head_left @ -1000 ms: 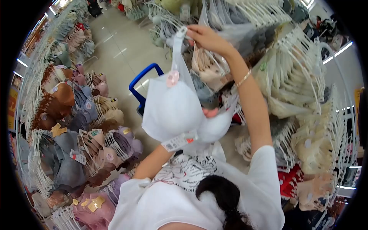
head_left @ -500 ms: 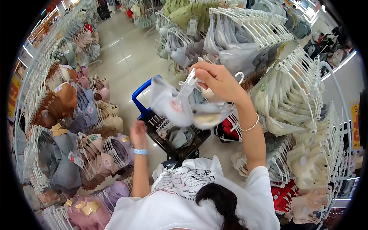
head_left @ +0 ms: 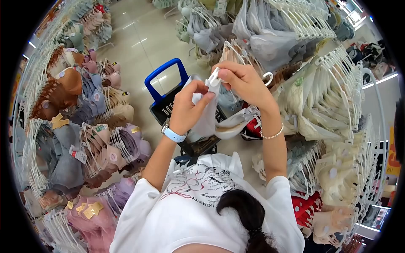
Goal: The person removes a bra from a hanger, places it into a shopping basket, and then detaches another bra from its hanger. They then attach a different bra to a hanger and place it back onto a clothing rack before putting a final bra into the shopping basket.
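A pale grey-white bra [head_left: 206, 120] hangs from a white clip hanger [head_left: 214, 79] in front of my chest. My right hand [head_left: 242, 84] is closed on the hanger at its clip end, and the hook sticks out to the right beyond the fingers. Thumb and fingers of my left hand [head_left: 185, 109] pinch the bra's fabric just below the clip. One cup dangles to the lower right. Behind the bra and my left hand is a black shopping basket [head_left: 162, 109] with a raised blue handle [head_left: 167, 63]; most of its inside is hidden.
Racks of bras on white hangers flank me: brown, grey and pink bras [head_left: 69, 80] on the left, cream bras [head_left: 303, 101] close by on the right. Grey bras [head_left: 263, 36] hang ahead to the right. A tiled aisle [head_left: 130, 46] runs forward.
My left hand has risen from beside the basket to take hold of the bra below the clip. The bra has turned and hangs narrower, while my right hand keeps the hanger.
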Action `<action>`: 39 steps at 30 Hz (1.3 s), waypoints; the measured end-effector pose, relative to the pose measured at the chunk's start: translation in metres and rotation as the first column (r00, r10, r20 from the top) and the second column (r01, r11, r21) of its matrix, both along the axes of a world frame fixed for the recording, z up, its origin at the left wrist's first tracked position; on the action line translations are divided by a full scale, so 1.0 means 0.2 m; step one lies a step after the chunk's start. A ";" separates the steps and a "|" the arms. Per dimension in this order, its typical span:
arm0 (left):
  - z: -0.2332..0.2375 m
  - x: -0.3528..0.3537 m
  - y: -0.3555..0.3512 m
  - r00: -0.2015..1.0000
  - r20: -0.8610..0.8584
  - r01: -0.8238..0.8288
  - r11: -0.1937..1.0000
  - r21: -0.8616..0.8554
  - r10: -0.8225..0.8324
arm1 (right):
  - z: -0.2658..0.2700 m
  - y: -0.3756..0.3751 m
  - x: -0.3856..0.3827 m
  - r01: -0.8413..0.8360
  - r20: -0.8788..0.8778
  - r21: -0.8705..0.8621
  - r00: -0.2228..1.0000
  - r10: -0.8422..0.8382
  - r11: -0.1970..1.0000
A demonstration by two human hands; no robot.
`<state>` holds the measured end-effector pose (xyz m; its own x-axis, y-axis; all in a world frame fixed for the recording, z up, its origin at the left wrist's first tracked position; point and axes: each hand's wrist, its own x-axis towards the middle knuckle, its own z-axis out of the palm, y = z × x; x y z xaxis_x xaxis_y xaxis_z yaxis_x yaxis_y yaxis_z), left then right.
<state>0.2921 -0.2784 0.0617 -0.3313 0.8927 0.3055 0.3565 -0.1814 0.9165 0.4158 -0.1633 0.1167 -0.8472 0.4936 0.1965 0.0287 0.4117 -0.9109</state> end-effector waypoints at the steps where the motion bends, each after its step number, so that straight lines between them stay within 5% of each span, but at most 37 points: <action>1: -0.04 0.01 0.00 1.000 0.004 0.004 1.000 -0.011 -0.004 | -0.02 -0.01 0.00 0.004 0.004 -0.011 1.000 -0.004 1.000; 4: -0.12 0.07 -0.02 0.848 0.493 0.257 0.964 -0.063 -0.194 | -0.06 -0.03 0.00 0.066 -0.054 -0.033 0.996 -0.068 0.997; 5: -0.12 0.10 -0.04 0.820 0.525 0.305 0.950 -0.064 -0.228 | -0.07 -0.04 0.00 0.066 -0.051 -0.040 0.996 -0.068 0.997; 7: -0.18 0.12 -0.06 0.830 0.532 0.245 0.967 -0.073 -0.170 | -0.10 -0.04 0.02 0.216 -0.064 0.047 0.975 -0.213 0.975; 9: -0.20 0.14 -0.08 0.820 0.559 0.168 0.985 -0.027 -0.125 | -0.13 -0.06 0.04 0.182 -0.167 -0.088 0.966 -0.195 0.979; 11: -0.21 0.14 -0.09 0.806 0.588 0.084 0.996 0.016 -0.077 | -0.13 -0.12 0.08 0.267 -0.121 0.076 0.959 -0.257 0.961; 15: -0.17 0.13 -0.13 0.813 0.579 0.036 0.998 0.060 -0.064 | -0.09 -0.20 0.13 0.228 0.132 -0.043 0.966 -0.220 0.973; 17: -0.16 0.13 -0.13 0.885 0.464 -0.045 0.986 0.161 -0.036 | -0.10 -0.24 0.11 0.221 0.117 -0.059 0.970 -0.213 0.973; 19: -0.14 0.12 -0.13 0.886 0.464 -0.087 0.980 0.179 -0.006 | -0.15 -0.26 0.09 0.228 -0.046 0.150 0.974 -0.223 0.962; 21: -0.13 0.10 -0.14 0.948 0.313 -0.132 0.965 0.225 0.057 | -0.13 -0.29 0.09 0.236 0.038 0.090 0.970 -0.240 0.968; 25: -0.11 0.10 -0.18 0.961 0.271 -0.112 0.979 0.172 0.062 | -0.17 -0.31 0.07 0.283 -0.042 -0.170 0.955 -0.294 0.944; 28: -0.12 0.06 -0.22 0.873 0.487 -0.033 0.999 0.005 0.027 | -0.18 -0.31 0.07 0.295 -0.058 -0.247 0.946 -0.318 0.923; 31: -0.13 -0.06 -0.18 0.905 0.422 -0.081 0.995 0.062 0.048 | -0.14 -0.30 0.09 0.302 -0.082 -0.234 0.941 -0.328 0.924; 32: -0.12 -0.09 -0.17 0.968 0.251 -0.034 0.999 0.041 0.023 | -0.11 -0.30 0.11 0.270 -0.083 -0.289 0.949 -0.305 0.919; 33: -0.10 -0.12 -0.16 0.966 0.258 -0.041 0.998 0.042 0.028 | -0.09 -0.30 0.11 0.237 -0.085 -0.342 0.956 -0.281 0.909; 35: -0.09 -0.16 -0.14 0.918 0.044 0.395 0.919 0.002 -0.395 | -0.07 -0.29 0.11 0.230 -0.067 -0.336 0.962 -0.266 0.914; 37: -0.10 -0.14 -0.13 0.866 0.141 0.483 0.875 0.012 -0.480 | -0.06 -0.29 0.11 0.192 -0.072 -0.276 0.973 -0.220 0.942; 39: -0.13 -0.14 -0.11 0.829 0.200 0.554 0.814 -0.174 -0.521 | -0.05 -0.29 0.12 0.190 -0.058 -0.240 0.976 -0.209 0.952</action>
<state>0.2638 -0.2997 0.0365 0.1975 0.9776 0.0733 0.1286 -0.0999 0.9867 0.4398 -0.2213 0.1070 -0.7127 0.6910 0.1208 0.0100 0.1822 -0.9832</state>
